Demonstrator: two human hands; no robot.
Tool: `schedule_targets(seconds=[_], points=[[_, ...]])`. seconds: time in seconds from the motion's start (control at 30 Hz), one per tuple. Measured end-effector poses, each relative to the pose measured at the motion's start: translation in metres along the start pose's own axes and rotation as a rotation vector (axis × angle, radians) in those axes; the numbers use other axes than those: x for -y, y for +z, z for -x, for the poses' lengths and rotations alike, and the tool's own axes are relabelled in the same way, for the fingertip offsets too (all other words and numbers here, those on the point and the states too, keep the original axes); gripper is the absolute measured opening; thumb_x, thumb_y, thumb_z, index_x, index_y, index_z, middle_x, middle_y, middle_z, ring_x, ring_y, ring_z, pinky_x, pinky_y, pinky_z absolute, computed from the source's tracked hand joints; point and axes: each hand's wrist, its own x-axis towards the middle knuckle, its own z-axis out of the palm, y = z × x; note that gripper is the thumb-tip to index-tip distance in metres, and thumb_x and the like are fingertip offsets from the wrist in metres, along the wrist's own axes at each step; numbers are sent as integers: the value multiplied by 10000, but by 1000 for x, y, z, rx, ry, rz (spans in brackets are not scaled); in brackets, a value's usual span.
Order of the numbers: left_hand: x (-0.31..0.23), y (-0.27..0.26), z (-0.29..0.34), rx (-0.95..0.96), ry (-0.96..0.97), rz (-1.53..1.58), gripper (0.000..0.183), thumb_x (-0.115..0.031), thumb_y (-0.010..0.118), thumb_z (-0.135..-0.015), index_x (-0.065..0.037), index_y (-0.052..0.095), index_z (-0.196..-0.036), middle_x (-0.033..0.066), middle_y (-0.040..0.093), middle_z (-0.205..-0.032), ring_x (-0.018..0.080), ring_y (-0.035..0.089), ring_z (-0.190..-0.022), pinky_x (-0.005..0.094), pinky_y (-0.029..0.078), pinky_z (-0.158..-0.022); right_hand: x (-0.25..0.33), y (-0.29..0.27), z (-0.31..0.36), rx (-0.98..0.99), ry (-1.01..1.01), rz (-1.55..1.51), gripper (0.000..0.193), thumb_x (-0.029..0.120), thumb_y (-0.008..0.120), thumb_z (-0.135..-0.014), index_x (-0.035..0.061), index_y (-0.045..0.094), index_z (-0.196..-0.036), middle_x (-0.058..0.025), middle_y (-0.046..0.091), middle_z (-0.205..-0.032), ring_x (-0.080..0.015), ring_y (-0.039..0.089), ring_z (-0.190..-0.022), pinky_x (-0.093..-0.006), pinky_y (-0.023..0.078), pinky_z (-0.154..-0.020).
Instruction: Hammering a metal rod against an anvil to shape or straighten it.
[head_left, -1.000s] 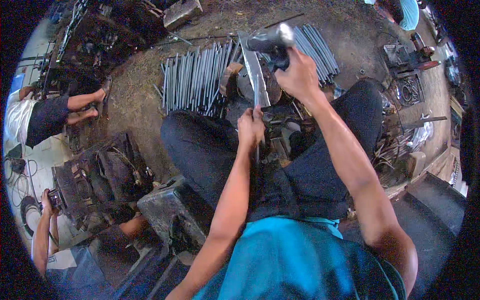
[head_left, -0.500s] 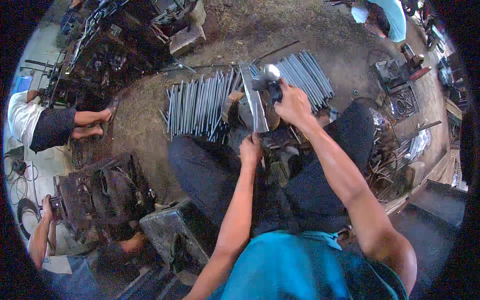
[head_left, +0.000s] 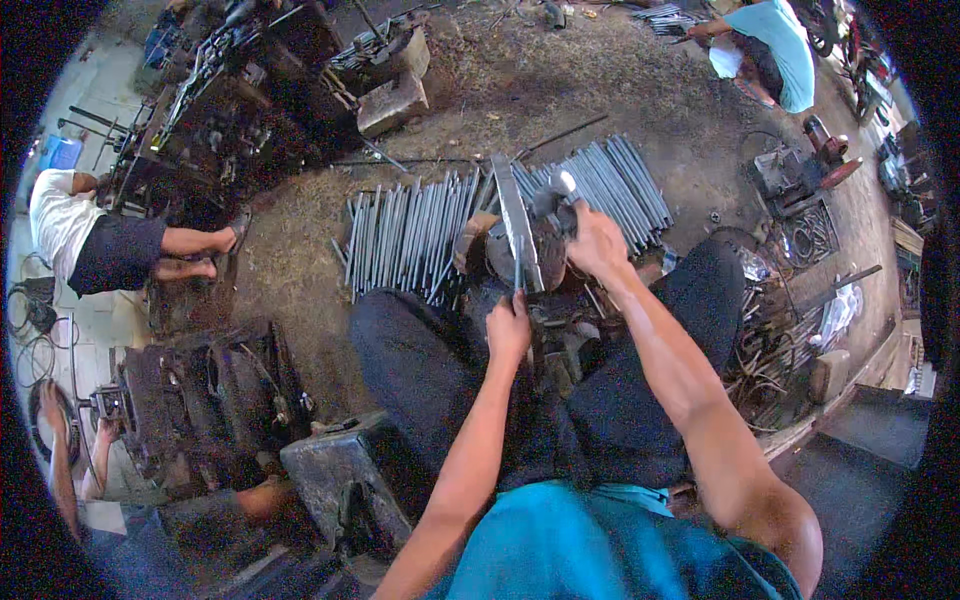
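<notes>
My left hand (head_left: 508,330) is closed around the near end of a thin metal rod (head_left: 519,262). The rod's far part lies against a long, narrow metal bar (head_left: 512,205) with a shiny edge, set between my knees. In my right hand (head_left: 598,243) is a hammer (head_left: 556,194), its head raised just right of the bar and apart from the rod as far as I can see. A round, dark block (head_left: 500,250) shows beside the bar. Beyond it, grey metal rods lie side by side in a left bundle (head_left: 405,240) and a right bundle (head_left: 620,185).
A dark metal block (head_left: 350,480) stands by my left leg. Scrap metal (head_left: 770,340) is heaped on the right, near a motor-like machine (head_left: 825,145). Co-workers are at the left (head_left: 110,235), lower left (head_left: 150,540) and upper right (head_left: 785,50). A concrete block (head_left: 393,105) lies ahead.
The view has tilted, so the scene sits lower. The hammer has shifted slightly right and nearer; my left hand keeps its hold. The lower-left co-worker's hands have moved apart.
</notes>
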Motion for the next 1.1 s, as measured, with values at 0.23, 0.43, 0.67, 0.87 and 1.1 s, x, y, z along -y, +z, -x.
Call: schedule_targets(seconds=[0.23, 0.43, 0.67, 0.87, 1.1], points=[[-20, -10, 7, -49, 59, -22, 369, -353, 513, -934, 11, 567, -897, 319, 616, -785, 506, 595, -784, 561, 465, -709, 35, -24, 8, -480, -244, -378, 540, 134, 741, -659, -23, 497, -1115, -240, 641, -844, -427, 631, -805, -468, 498, -667], [-9, -7, 2, -98, 82, -10, 400, -368, 500, -943, 15, 608, -903, 317, 616, -780, 502, 598, -781, 560, 469, -711, 8, 32, 15, 142, -135, 76, 515, 128, 596, -714, -35, 483, -1190, -231, 663, -893, -419, 645, -843, -498, 515, -753], [7, -8, -3, -117, 56, 48, 436, -363, 487, -955, 36, 605, -823, 306, 617, -778, 493, 601, -778, 543, 470, -702, 39, -38, 12, -101, 9, -16, 541, 166, 667, -660, -29, 519, -1142, -251, 649, -829, -402, 645, -775, -465, 520, -691], [-3, -14, 8, -125, 148, 1, 443, -347, 485, -958, 48, 589, -790, 311, 604, -745, 491, 597, -745, 531, 464, -675, 43, -13, 13, -381, -367, -576, 547, 148, 717, -613, 11, 537, -1111, -217, 657, -847, -404, 641, -826, -467, 511, -708], [0, -9, 0, -73, 107, 51, 414, -308, 497, -958, 60, 623, -816, 319, 596, -728, 487, 598, -731, 518, 467, -653, 17, 2, 3, 130, 29, 91, 580, 120, 623, -683, -16, 491, -1230, -231, 654, -855, -392, 645, -812, -469, 519, -712]])
